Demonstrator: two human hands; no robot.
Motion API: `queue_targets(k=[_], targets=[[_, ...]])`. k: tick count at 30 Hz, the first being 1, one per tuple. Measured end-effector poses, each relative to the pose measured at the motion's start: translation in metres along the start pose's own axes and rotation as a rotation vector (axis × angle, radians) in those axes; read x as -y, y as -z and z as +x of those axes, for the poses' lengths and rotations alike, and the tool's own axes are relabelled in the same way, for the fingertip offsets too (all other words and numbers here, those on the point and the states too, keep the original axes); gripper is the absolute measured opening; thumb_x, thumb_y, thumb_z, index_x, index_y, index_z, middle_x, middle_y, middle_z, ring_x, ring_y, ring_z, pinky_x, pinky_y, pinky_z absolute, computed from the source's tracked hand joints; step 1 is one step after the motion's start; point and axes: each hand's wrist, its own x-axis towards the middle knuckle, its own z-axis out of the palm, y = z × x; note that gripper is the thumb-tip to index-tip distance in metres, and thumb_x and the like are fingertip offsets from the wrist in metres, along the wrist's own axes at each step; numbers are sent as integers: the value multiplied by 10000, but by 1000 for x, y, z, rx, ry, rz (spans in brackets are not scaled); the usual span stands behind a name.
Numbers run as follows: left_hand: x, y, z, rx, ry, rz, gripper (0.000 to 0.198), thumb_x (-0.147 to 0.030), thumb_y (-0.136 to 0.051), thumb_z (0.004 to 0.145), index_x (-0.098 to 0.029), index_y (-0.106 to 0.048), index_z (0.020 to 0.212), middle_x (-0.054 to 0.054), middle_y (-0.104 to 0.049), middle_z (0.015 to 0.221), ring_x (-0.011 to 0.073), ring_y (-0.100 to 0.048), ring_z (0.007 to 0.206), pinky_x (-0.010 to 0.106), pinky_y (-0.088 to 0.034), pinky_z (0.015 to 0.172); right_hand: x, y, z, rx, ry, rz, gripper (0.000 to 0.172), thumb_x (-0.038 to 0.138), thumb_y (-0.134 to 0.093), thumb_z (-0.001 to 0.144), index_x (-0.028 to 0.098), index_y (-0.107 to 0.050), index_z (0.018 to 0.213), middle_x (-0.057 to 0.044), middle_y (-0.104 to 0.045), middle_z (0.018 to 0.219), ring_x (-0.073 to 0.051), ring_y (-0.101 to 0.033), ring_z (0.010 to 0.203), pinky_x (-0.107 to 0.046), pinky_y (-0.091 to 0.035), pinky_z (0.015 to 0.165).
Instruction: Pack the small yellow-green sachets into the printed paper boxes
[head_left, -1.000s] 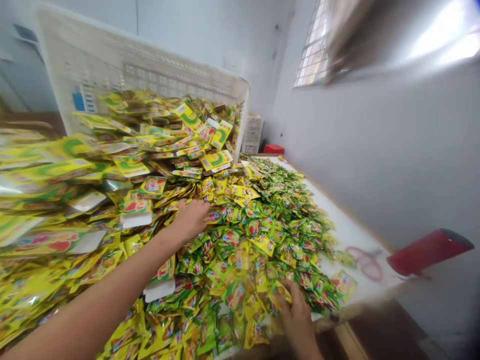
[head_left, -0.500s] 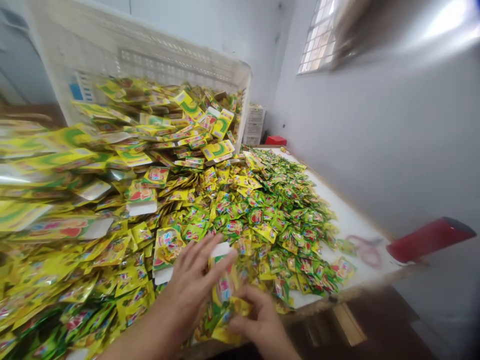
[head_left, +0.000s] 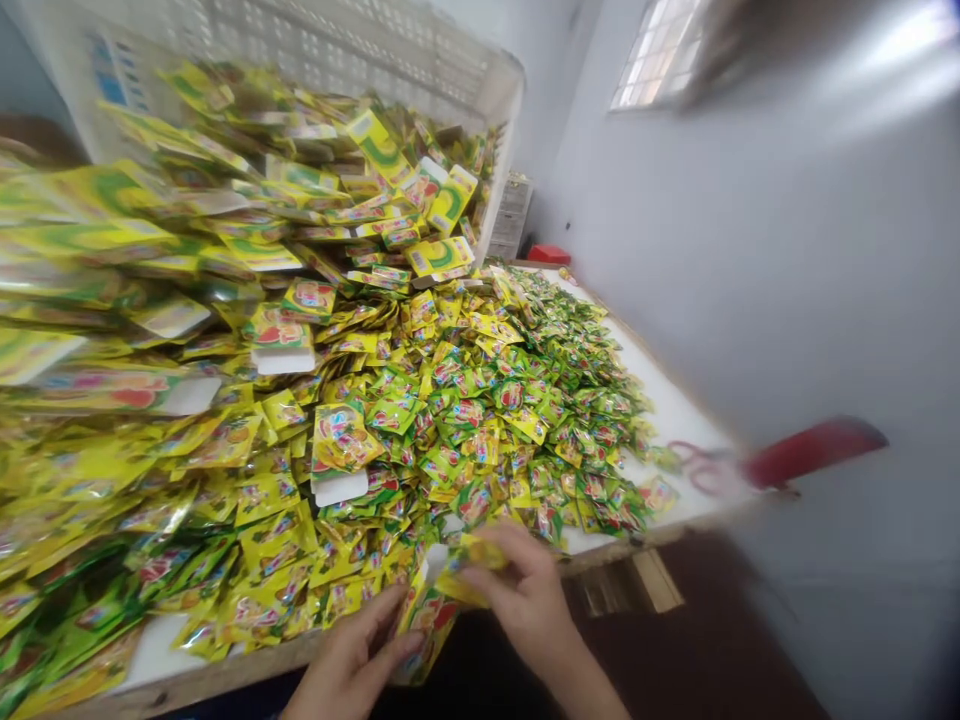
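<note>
My left hand (head_left: 360, 650) grips a small printed carton (head_left: 427, 625) at the table's front edge. The carton is tilted, with a white flap standing up at its top. Beside that flap, my right hand (head_left: 525, 590) pinches a yellow sachet (head_left: 469, 570) between thumb and fingers. Whether the sachet's lower end is inside the carton, I cannot tell. Just beyond my hands spreads a heap of yellow and green sachets (head_left: 465, 410). Another carton (head_left: 341, 485) with a white flap lies on the heap, a yellow sachet on top of it.
A white plastic crate (head_left: 517, 100) lies tipped at the back left, yellow cartons (head_left: 442, 255) spilling from it. Pink-handled scissors (head_left: 701, 470) and a red object (head_left: 817, 450) are at the table's right edge. White crates (head_left: 511, 215) and a red item (head_left: 550, 254) stand farther back.
My left hand has moved from over the heap down to the table's front edge and now holds the carton. My right hand has brought the yellow sachet up to the carton's flap. The view has shifted downward.
</note>
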Motion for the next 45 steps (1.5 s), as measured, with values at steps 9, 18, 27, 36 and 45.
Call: queue_targets(k=[9,18,27,36,45], targets=[[5,2,-23,5,7,-37,430,-404,-626,854,-289,-608,1268,35,-668,1275,290,-588,1178,415,-423,1052,18,-11,-2,217,75,-305,214,63,-633,817,231,-655,949,1,-601,911,-150,-565,878,-243,-410,774],[7,-9,-28,24,-17,-43,366,-386,-609,864,-277,-655,1211,43,-690,1225,292,-592,1158,376,-453,1009,35,-24,-11,513,179,-915,228,45,-558,698,193,-573,871,-65,-536,972,-198,-502,826,-277,-355,628],[8,-13,-34,120,-5,-337,328,-314,-642,852,-257,-664,1174,47,-711,1147,272,-618,1052,384,-457,959,33,-34,-3,497,131,-692,98,107,-561,818,191,-603,846,-37,-609,898,-191,-559,881,-276,-408,759],[-2,-26,-30,54,95,-640,402,-344,-787,703,-214,-715,1077,75,-743,1082,309,-644,1059,404,-464,945,23,-27,3,348,51,-291,170,69,-717,757,209,-702,852,4,-618,854,-152,-579,811,-250,-412,721],[-1,-33,-33,56,63,-567,443,-340,-840,632,-210,-740,1043,80,-746,1066,311,-644,1032,367,-484,905,-10,-48,-37,486,-48,-228,84,294,-819,713,243,-757,738,-18,-636,997,-206,-539,1004,-322,-410,869]])
